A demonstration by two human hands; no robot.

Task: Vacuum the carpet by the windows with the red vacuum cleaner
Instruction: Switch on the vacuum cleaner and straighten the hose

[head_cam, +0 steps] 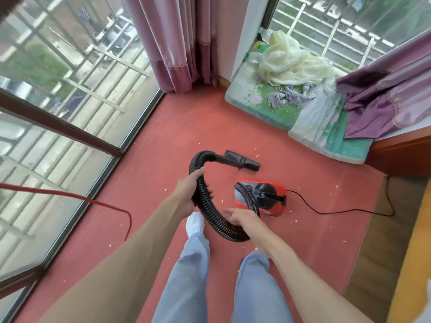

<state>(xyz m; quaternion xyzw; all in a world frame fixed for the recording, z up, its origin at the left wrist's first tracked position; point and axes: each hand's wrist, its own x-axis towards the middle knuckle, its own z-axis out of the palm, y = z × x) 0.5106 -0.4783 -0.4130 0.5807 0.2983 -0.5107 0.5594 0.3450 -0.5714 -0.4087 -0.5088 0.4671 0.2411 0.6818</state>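
Note:
A small red vacuum cleaner (pixel 262 197) sits on the red carpet (pixel 163 127) near the corner between two windows. Its black ribbed hose (pixel 210 210) loops up from the body and ends in a black nozzle (pixel 242 160) held above the carpet. My left hand (pixel 191 190) grips the hose partway along the loop. My right hand (pixel 240 217) rests on the lower bend of the hose with fingers fairly straight. Small white scraps (pixel 200 143) lie scattered over the carpet.
Floor-to-ceiling windows (pixel 70 89) line the left side, pink curtains (pixel 177 43) hang in the corner. A padded window seat (pixel 291 110) with cloths stands at the right. The black power cord (pixel 338 212) trails right onto wood floor. A red cord (pixel 93 201) hangs at left.

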